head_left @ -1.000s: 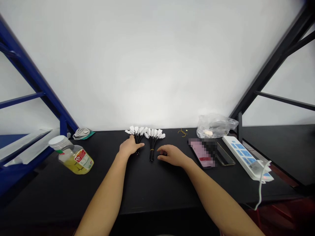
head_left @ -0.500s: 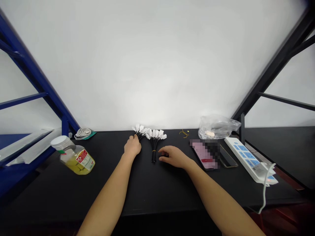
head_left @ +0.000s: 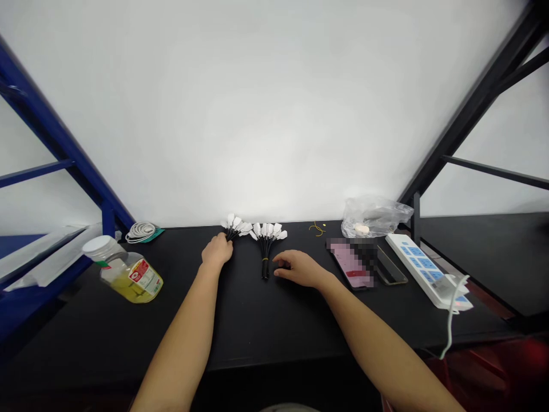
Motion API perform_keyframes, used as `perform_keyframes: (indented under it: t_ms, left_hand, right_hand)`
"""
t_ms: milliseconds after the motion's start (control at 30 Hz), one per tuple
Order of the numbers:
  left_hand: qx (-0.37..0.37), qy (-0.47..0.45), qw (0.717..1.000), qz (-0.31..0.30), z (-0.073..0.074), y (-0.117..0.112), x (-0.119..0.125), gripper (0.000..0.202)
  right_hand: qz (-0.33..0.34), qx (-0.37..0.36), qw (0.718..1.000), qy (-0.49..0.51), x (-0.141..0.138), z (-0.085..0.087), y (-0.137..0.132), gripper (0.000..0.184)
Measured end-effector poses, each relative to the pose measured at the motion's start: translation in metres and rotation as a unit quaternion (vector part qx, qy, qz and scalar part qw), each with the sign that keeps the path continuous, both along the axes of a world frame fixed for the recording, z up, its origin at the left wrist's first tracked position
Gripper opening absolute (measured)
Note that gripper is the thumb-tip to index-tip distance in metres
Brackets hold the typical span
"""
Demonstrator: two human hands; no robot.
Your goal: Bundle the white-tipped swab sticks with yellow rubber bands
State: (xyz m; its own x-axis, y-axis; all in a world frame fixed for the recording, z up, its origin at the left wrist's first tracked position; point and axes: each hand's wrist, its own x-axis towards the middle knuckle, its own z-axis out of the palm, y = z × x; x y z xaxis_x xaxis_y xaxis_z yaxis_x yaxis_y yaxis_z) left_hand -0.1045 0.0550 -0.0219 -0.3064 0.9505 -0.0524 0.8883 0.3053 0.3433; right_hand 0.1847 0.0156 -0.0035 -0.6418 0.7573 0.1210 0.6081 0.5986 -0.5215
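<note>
Left hand (head_left: 217,252) curls round a white-tagged cable bundle (head_left: 235,228), light and floppy, so grab low; right hand (head_left: 298,269) rests open by the second bundle (head_left: 266,249).

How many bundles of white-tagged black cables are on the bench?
2. The left bundle lies under the left hand, which hides its lower end; the right bundle, bound with a yellow tie, lies left of the right hand.
</note>
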Motion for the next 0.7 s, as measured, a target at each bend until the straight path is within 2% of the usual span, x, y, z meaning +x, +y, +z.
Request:
perform_keyframes:
  t_ms: [133,267,333,400,467,533,600,700]
  left_hand:
    - [-0.01,-0.017,0.999,0.04,0.002,-0.001,-0.011,0.042]
    - [-0.008,0.007,0.999,0.053,0.006,-0.006,-0.008,0.045]
    - [0.044,0.049,0.997,0.044,0.01,-0.009,-0.001,0.051]
    - [0.131,0.076,0.988,0.028,0.014,-0.012,0.009,0.055]
    - [0.204,0.051,0.978,-0.012,0.018,-0.014,0.021,0.05]
    - [0.215,-0.011,0.973,-0.084,0.021,-0.017,0.035,0.042]
    - [0.173,-0.059,0.971,-0.154,0.02,-0.02,0.048,0.038]
    - [0.102,-0.072,0.968,-0.216,0.013,-0.023,0.064,0.038]
  right_hand:
    - [0.004,0.005,1.0,-0.001,0.001,0.0,0.0,0.03]
    - [0.003,0.006,1.0,-0.003,0.0,0.002,-0.001,0.031]
    - [0.003,0.005,1.0,-0.004,-0.001,0.003,-0.002,0.031]
    - [0.004,0.006,1.0,-0.005,-0.001,0.003,-0.002,0.031]
    - [0.005,0.009,1.0,-0.006,-0.001,0.004,-0.003,0.031]
    - [0.006,0.011,1.0,-0.006,-0.001,0.003,-0.003,0.03]
    - [0.007,0.015,1.0,-0.005,0.0,0.001,-0.002,0.03]
    - [0.009,0.022,1.0,-0.009,0.0,-0.001,-0.001,0.03]
